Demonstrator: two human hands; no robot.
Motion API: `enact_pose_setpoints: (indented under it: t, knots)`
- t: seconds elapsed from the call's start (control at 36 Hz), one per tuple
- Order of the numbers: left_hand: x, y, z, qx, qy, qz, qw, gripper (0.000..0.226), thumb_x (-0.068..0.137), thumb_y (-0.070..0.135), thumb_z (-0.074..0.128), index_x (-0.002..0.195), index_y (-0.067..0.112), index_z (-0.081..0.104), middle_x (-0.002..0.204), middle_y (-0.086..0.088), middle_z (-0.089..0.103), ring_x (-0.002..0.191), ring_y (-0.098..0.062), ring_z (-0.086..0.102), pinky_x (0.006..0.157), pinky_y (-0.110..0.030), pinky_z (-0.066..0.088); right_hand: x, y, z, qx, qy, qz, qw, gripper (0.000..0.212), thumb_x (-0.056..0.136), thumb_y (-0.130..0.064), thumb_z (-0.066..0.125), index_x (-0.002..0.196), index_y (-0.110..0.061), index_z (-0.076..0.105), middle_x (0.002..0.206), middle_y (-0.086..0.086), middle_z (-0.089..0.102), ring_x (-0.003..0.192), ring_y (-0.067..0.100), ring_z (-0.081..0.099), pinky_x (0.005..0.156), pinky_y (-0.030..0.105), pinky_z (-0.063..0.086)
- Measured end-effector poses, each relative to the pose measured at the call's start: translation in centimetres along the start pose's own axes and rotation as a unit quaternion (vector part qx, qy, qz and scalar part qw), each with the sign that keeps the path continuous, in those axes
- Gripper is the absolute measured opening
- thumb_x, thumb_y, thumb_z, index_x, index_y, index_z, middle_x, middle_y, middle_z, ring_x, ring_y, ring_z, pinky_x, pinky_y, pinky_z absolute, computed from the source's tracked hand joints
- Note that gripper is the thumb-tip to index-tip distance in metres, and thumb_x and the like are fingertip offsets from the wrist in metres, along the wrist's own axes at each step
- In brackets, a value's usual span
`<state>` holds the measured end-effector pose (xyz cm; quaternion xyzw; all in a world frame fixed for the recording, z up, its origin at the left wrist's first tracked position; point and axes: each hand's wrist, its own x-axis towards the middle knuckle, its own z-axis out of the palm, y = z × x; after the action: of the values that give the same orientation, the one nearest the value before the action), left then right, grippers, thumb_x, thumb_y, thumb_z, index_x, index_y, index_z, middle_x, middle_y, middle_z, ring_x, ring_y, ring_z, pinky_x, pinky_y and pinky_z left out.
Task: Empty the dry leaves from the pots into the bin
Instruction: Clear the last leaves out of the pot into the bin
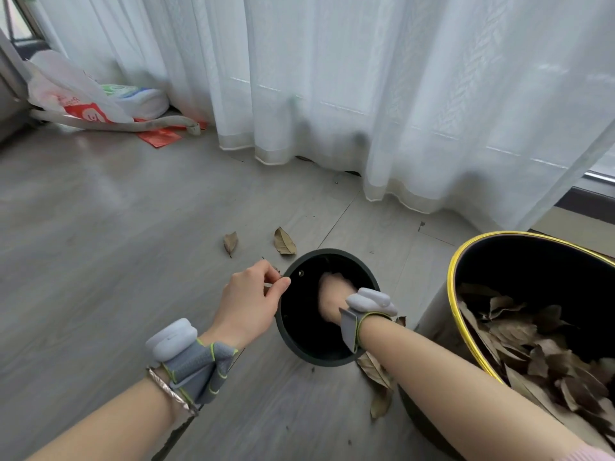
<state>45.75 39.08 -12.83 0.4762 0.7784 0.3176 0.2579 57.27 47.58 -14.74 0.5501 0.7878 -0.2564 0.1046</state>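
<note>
A dark round pot (332, 356) stands on the floor in the middle. My right hand (331, 296) reaches deep inside it; its fingers are blurred and hidden in the dark, so what they hold cannot be told. My left hand (254, 299) pinches the pot's left rim between thumb and fingers. At the right stands the bin (466, 257), black with a yellow rim, holding several dry brown leaves (532, 344).
Two dry leaves (284, 241) lie on the grey wood floor beyond the pot, and more leaves (377, 371) lie between pot and bin under my right forearm. White curtains (366, 94) hang behind. Plastic bags (83, 94) sit at the far left.
</note>
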Motion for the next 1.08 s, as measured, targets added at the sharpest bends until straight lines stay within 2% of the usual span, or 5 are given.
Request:
enact_pose_setpoints:
  t: [0.19,0.25,0.42,0.75,1.08]
  knots:
    - [-0.9,0.8,-0.4,-0.017,0.008,-0.014,1.0,0.021,0.091,0.028,0.059,0.071,0.023,0.054,0.083,-0.001,0.068,0.076,-0.023,0.069,0.078,-0.043,0.057,-2.3,-2.6,-4.4,0.002,0.045,-0.012,0.999,0.021,0.094,0.003,0.043,0.076,-0.003,0.052,0.123,0.014,0.06,0.112,0.026,0.06,0.09,0.027,0.047]
    - [-1.0,1.1,-0.7,-0.026,0.012,-0.021,0.999,0.021,0.091,0.028,0.059,0.071,0.023,0.055,0.084,0.0,0.067,0.077,-0.022,0.069,0.078,-0.043,0.057,-2.8,-2.5,-5.3,0.008,0.038,-0.018,0.999,0.02,0.094,0.002,0.044,0.098,0.001,0.063,0.124,0.013,0.061,0.114,0.024,0.06,0.095,0.027,0.046]
    - [-1.9,2.8,-0.7,-0.1,0.008,-0.029,0.995,0.019,0.09,0.024,0.062,0.075,0.012,0.059,0.083,-0.011,0.07,0.078,-0.027,0.07,0.074,-0.045,0.059,-6.9,0.1,-10.2,-0.01,0.026,-0.029,0.999,0.025,0.08,-0.011,0.068,0.104,-0.004,0.07,0.038,-0.003,0.054,0.032,0.007,0.051,0.05,0.019,0.048]
    - [-3.2,5.2,0.2,-0.128,-0.008,-0.013,0.992,0.019,0.091,0.02,0.06,0.078,0.007,0.058,0.087,-0.014,0.069,0.081,-0.028,0.07,0.072,-0.042,0.06,-16.4,12.3,-17.5,0.311,0.061,0.032,0.948,0.015,0.073,0.003,0.074,0.085,-0.006,0.071,0.074,0.01,0.06,0.06,0.014,0.05,0.041,0.008,0.046]
    - [-3.3,5.4,0.5,-0.123,0.004,-0.011,0.992,0.018,0.092,0.017,0.059,0.077,0.008,0.057,0.091,-0.02,0.067,0.086,-0.031,0.068,0.056,-0.023,0.059,-15.6,16.6,-12.5,0.27,-0.028,0.135,0.953,0.026,0.076,-0.006,0.074,0.102,-0.01,0.07,0.09,0.004,0.067,0.081,0.015,0.064,0.054,0.017,0.052]
